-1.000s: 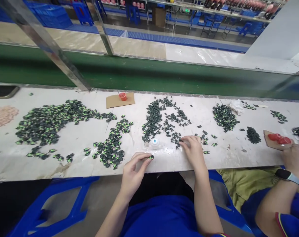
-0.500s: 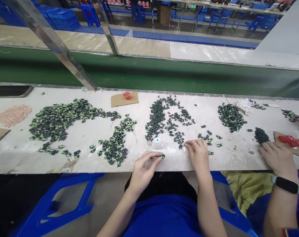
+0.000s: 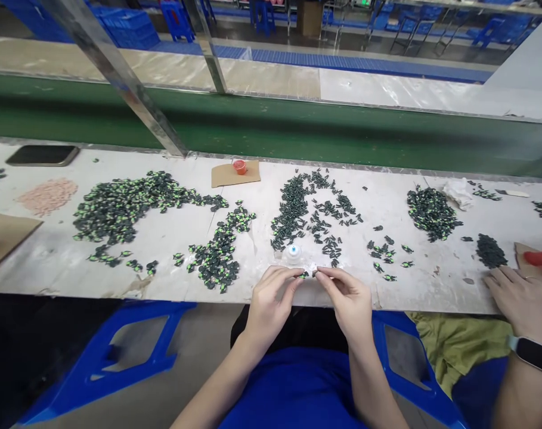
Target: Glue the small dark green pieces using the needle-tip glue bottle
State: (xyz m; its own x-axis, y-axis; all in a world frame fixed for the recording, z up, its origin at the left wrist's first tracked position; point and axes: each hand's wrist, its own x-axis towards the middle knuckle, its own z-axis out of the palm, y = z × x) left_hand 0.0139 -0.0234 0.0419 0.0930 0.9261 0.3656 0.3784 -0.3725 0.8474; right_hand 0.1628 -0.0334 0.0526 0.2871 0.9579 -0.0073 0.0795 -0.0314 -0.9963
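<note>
My left hand [image 3: 271, 301] pinches a small black-and-green plastic part [image 3: 303, 274] between thumb and fingertips. Close to its right, my right hand [image 3: 352, 301] is closed on a small dark part [image 3: 315, 273], mostly covered by the fingers. The two parts are almost level with each other, a small gap between them. Just beyond the hands stands a white bottle with a blue tip [image 3: 293, 252]. Behind it spreads a pile of small dark green pieces [image 3: 291, 205]. Left of my left hand lies a heap of black-and-green parts [image 3: 217, 262].
A larger black-and-green heap [image 3: 114, 208], pinkish pieces [image 3: 49, 195] and a phone [image 3: 42, 155] lie leftward. A red cup [image 3: 239, 167] sits on cardboard [image 3: 221, 176] at the back. Rightward are several loose parts [image 3: 382, 253], another pile [image 3: 431, 214] and a co-worker's hand [image 3: 523, 298].
My right hand has come left from the scattered dark pieces, now with one in its fingertips, to beside my left hand. The left still holds its part. The camera view has shifted slightly.
</note>
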